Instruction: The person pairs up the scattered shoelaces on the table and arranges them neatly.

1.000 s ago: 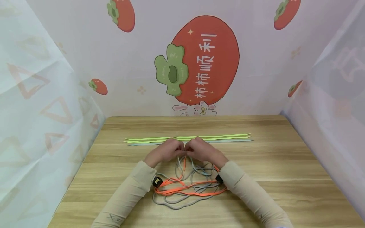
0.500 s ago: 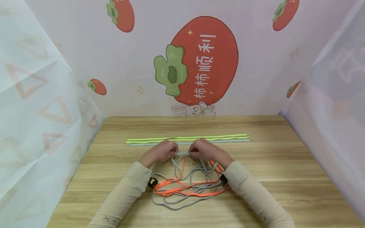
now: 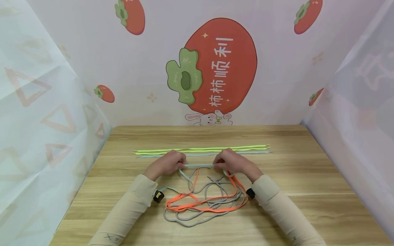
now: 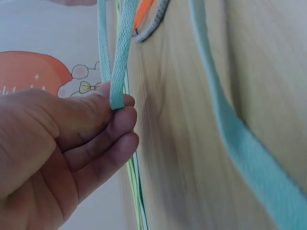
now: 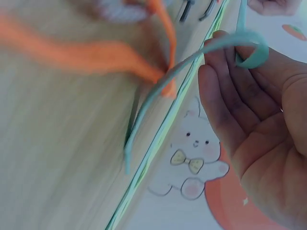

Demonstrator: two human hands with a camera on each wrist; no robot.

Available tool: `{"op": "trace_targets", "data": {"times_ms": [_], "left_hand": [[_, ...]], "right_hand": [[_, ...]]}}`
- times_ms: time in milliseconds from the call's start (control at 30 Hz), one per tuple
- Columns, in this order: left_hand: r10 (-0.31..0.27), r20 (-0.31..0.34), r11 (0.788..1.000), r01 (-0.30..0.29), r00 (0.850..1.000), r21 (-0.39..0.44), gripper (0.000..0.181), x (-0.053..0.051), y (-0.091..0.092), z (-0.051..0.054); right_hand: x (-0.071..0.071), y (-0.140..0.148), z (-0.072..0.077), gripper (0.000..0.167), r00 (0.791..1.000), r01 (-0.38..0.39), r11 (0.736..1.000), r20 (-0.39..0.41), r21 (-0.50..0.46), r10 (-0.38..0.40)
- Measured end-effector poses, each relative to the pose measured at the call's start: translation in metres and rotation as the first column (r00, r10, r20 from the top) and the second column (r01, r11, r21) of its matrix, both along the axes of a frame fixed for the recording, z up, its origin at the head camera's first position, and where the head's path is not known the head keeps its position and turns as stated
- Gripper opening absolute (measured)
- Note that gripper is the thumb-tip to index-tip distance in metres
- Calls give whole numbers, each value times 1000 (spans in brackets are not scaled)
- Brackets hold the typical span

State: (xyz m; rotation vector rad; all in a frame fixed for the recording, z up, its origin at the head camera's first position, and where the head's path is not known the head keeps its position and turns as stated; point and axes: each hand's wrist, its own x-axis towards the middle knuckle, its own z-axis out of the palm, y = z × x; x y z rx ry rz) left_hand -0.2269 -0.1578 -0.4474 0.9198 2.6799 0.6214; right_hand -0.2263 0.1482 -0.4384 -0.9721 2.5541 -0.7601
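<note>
A mint-green flat shoelace [image 3: 198,165] runs taut between both hands in the head view. My left hand [image 3: 170,162] pinches it between thumb and fingers; in the left wrist view the lace [image 4: 121,62] loops up from the fingertips. My right hand [image 3: 231,161] pinches the other side, and from there a loose tail [image 5: 148,98] curls down in the right wrist view. Below the hands lies a loose tangle of orange laces [image 3: 218,209] and grey round laces [image 3: 187,225], with part of the mint lace trailing by the left wrist.
Beyond the hands, yellow-green laces [image 3: 154,150] and a pale blue lace [image 3: 147,156] lie straight, side by side, across the wooden table [image 3: 307,164]. A printed back wall [image 3: 138,68] and side sheets enclose the table.
The hands began close together and have moved apart, left hand leftward and right hand rightward. The stretch of mint shoelace between them has grown longer.
</note>
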Motion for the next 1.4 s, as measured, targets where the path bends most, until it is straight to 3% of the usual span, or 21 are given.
{"op": "trace_targets", "data": {"times_ms": [367,733,1067,1400], "left_hand": [[28,-6,1000,-28,1000,2,13,-1,-16,1],[80,-3,996,-80,997,-27,16,-3,-31,-1],[83,-31,995,-85,996,-57,18,-4,-41,2],[93,-16,990,-94,996,-102,19,-1,-45,4]], "right_hand": [[-5,39,-1,14,999,36,999,6,26,-37],[-5,83,-3,9,991,131,991,11,31,-131],[-4,116,-4,10,983,179,983,21,26,-180],[-4,140,-4,12,977,212,977,34,-4,-211]]}}
